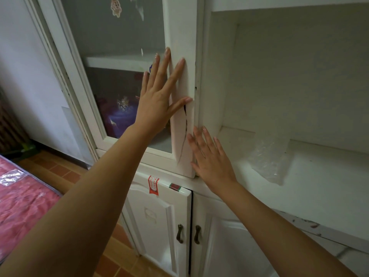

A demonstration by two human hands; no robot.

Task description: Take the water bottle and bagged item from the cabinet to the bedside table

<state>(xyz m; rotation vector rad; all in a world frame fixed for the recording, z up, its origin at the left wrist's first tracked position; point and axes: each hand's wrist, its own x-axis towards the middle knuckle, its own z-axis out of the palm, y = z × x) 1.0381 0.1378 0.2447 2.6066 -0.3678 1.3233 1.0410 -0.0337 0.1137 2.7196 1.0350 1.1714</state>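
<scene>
A white cabinet with a glass door [180, 37] fills the view. My left hand [157, 96] lies flat and open against the door's right frame, fingers spread upward. My right hand [209, 158] is also flat and open, pressed at the lower right corner of the same door frame, beside a dark crack in the wood. Behind the glass I make out a shelf and a dark bluish-purple item [119, 114], blurred by the pane. No water bottle is visible. A crumpled clear plastic sheet [267, 158] lies in the open niche on the right.
The open white niche [299, 76] stands to the right of the door. Below are two lower cabinet doors with dark handles [188, 233] and a red sticker [153, 184]. A red bed cover [22, 196] is at lower left over brown floor tiles.
</scene>
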